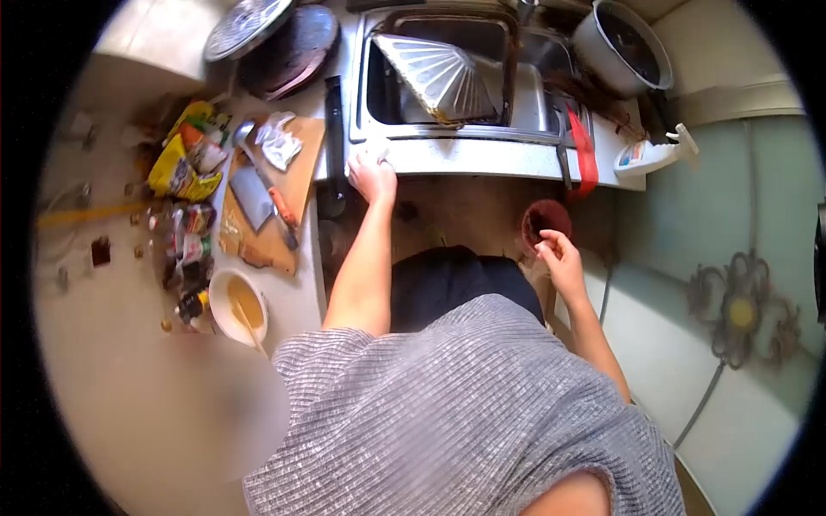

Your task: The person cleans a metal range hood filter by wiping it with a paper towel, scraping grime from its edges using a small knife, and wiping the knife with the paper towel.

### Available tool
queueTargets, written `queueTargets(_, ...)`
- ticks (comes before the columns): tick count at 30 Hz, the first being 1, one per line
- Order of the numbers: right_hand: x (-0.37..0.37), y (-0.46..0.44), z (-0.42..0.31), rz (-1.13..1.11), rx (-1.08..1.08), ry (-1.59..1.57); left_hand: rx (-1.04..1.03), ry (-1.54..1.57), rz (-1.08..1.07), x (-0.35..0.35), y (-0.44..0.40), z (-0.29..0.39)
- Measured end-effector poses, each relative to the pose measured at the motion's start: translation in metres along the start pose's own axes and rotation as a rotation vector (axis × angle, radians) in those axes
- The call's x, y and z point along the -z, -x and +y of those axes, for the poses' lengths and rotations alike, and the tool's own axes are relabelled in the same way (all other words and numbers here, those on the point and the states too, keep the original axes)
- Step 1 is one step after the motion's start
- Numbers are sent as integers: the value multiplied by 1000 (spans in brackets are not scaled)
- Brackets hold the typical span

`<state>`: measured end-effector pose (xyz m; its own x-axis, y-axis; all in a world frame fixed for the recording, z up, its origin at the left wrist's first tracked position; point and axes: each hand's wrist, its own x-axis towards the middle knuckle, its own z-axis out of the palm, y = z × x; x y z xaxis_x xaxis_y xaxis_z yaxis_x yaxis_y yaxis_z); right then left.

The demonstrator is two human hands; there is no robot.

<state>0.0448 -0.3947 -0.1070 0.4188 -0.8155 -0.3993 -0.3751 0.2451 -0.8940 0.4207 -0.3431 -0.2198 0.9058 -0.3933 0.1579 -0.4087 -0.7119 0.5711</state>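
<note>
The work looks under way rather than finished: the left hand [372,179] is at the front edge of the counter [465,156], its fingers closed around what seems to be a small white wad [381,156], probably paper or thin cloth, though the hand covers most of it. How much is done and how much is left, this one view cannot settle. The wad looks crumpled and soft, and sits just in front of the sink [371,112], in which a fan-ribbed metal panel [443,77] leans at a slant. The right hand [564,265] is by the rim of a dark red, open-topped container [546,206] below the counter, thumb and forefinger bent close together; whether they grip anything, I cannot tell. A spray bottle [645,160] stands upright to the right, while a cleaver [251,197] and a ladle [245,132] lie on the cutting board [305,159] to the left, beside a bowl of pale brown liquid [218,303]
</note>
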Motion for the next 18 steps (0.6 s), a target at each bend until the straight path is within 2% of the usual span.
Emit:
queueTargets(3,-1,-8,-11,87,-93,-109,-89,57,-39,-30,28,22)
queueTargets(5,0,-13,-9,102,-118,-142,-185,2,-202,-51,47,34)
queueTargets(7,8,-17,-5,117,-150,-147,-353,87,-369,-49,66,71)
queueTargets(11,28,-35,-4,156,-169,-115,-360,155,-448,-77,91,133)
queueTargets(14,48,-61,1,174,-135,-126,-391,223,-621,-93,106,176)
queueTargets(15,55,-72,5,180,-119,-33,-419,224,-658,-101,108,185)
queueTargets(18,75,-108,7,212,-55,287,-73,377,-1094,-117,98,215)
